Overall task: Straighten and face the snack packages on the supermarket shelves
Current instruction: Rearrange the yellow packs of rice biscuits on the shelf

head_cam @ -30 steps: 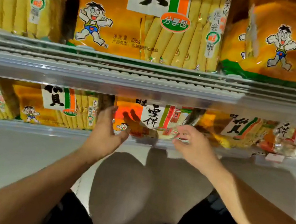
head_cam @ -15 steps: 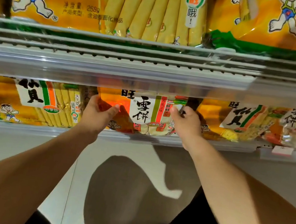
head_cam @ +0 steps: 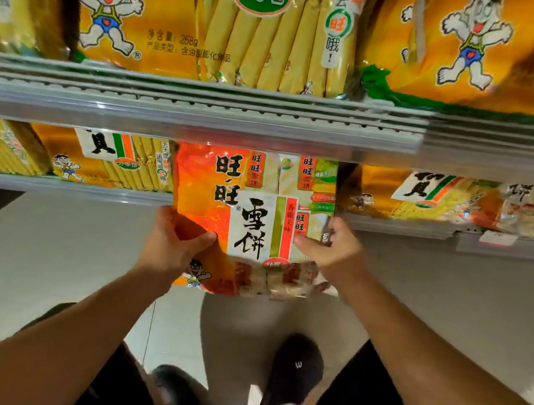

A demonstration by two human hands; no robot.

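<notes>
We hold one orange snack bag at mid-frame, half out over the lower shelf edge.
Left hand (head_cam: 173, 246) and right hand (head_cam: 330, 248) each grip a side of the bag (head_cam: 249, 220); it looks light, crinkly, slippery, its crackers fragile, so we would hold by the edges; lower shelf (head_cam: 63, 187) behind.

A snack package (head_cam: 249, 220) hangs out past the front edge of the lower shelf (head_cam: 63, 187), its top under the upper shelf (head_cam: 192, 115), with the left hand (head_cam: 172, 245) on its left side and the right hand (head_cam: 335, 247) on its right. Other packages stand left (head_cam: 105, 161) and right (head_cam: 408, 195) of it, more on the upper shelf (head_cam: 216, 21). Below, two shoes (head_cam: 293, 376) rest on the floor (head_cam: 9, 250).
</notes>
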